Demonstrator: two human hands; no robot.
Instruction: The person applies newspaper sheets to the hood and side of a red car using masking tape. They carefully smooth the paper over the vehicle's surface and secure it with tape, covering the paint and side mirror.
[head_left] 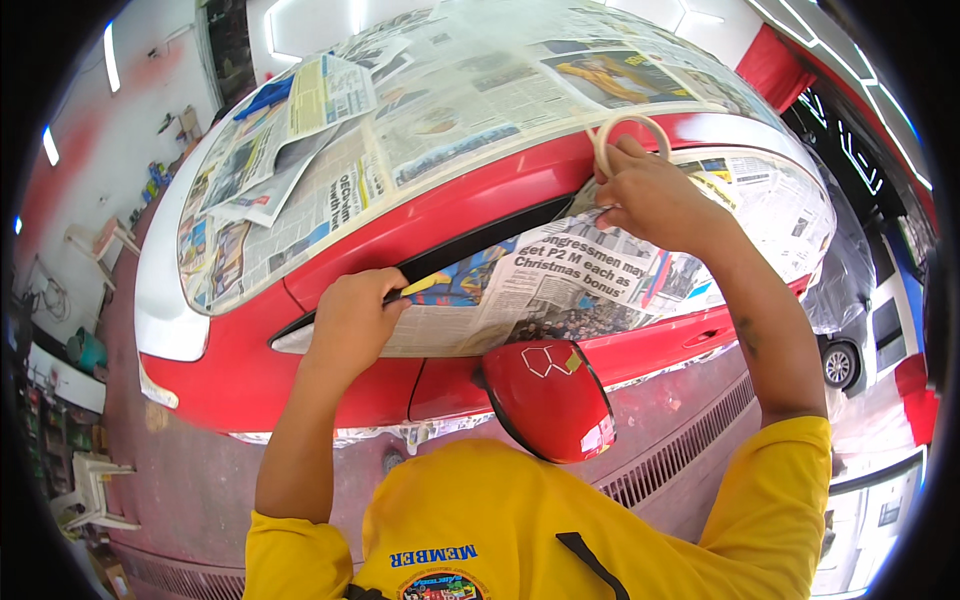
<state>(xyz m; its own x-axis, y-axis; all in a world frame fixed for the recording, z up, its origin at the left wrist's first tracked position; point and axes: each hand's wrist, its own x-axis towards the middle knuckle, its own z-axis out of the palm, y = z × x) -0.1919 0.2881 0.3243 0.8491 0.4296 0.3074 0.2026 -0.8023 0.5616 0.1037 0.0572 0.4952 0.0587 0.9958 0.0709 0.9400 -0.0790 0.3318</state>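
Observation:
A sheet of newspaper (560, 268) lies along the side window of a red car (480, 190). My left hand (352, 318) pinches the sheet's left end near the front corner of the window, by a yellow printed strip. Farther right, my right hand (655, 192) is closed on the sheet's upper edge. A cream roll of masking tape (600, 142) stands up at that hand's fingers, partly hidden behind them. Between the sheet and the red roof edge shows a black strip of window (490, 240). More newspaper (765, 215) covers the rear side glass.
Newspaper (450, 125) also masks the windshield and roof. The red side mirror (550, 400) juts out close to my body. A floor drain grate (680, 440) runs beside the car. Plastic stools (100, 490) stand at left, and a covered vehicle (840, 270) is parked at right.

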